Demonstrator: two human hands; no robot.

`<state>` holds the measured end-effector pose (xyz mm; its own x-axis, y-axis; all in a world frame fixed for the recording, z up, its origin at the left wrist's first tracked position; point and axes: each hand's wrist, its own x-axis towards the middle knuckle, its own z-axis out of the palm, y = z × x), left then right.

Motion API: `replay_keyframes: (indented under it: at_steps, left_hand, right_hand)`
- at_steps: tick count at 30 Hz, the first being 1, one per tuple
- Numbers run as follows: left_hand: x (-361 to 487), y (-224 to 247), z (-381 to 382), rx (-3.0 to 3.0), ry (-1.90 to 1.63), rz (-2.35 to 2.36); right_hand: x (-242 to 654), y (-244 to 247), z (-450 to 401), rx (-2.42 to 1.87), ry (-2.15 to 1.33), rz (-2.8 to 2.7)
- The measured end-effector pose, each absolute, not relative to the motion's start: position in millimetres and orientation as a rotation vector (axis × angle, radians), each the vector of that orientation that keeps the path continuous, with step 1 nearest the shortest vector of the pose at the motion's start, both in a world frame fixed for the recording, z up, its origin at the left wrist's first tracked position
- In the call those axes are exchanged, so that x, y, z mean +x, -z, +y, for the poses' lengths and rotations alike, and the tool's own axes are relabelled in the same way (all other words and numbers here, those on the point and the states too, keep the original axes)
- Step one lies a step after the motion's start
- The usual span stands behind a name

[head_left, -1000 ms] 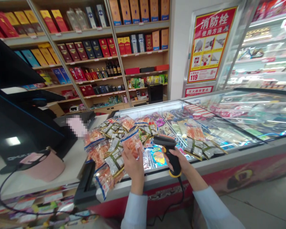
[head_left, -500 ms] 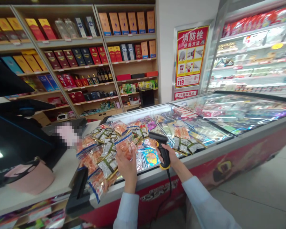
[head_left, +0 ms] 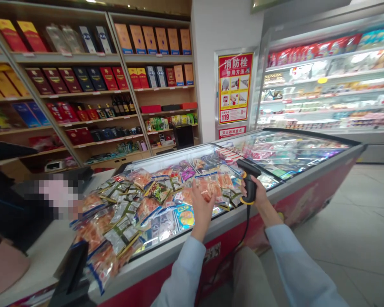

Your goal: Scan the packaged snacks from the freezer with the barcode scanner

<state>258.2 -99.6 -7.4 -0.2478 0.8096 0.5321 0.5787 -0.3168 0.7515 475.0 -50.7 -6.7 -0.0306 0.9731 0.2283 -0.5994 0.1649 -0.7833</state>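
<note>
The left hand (head_left: pixel 203 207), its fingers loosely curled, holds an orange-filled packet (head_left: pixel 211 184) over the freezer (head_left: pixel 326 187). The right hand (head_left: pixel 260 195) wraps around a black-and-yellow scanner (head_left: pixel 250 187), near the packet.

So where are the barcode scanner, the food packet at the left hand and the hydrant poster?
Barcode scanner (head_left: pixel 250 189): head view, handle.
Food packet (head_left: pixel 212 183): head view, clear film.
Hydrant poster (head_left: pixel 234 88): head view, picture panel.

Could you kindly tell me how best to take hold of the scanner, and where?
I'd take the scanner by its handle, from the right, as the right grip does: it drops below the scanning head, with the cord leaving its bottom.
</note>
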Motion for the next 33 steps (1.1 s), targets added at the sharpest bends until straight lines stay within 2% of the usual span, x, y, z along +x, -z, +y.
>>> replay_keyframes:
  at_steps: [7,15,22,33]
  left_hand:
    - [288,29,-59,1.899,-1.387,1.688]
    - [288,40,-62,2.146,-1.424,1.596]
    - [292,44,-63,2.330,-1.168,1.574]
    - [295,48,-58,2.212,-1.444,1.521]
  right_hand:
    - [518,28,-23,-0.558,-1.302,-0.713]
    - [521,36,-16,-0.569,-1.298,-0.616]
    - [519,37,-16,-0.579,-1.294,-0.567]
    - [520,39,-14,-0.567,-1.285,-0.589]
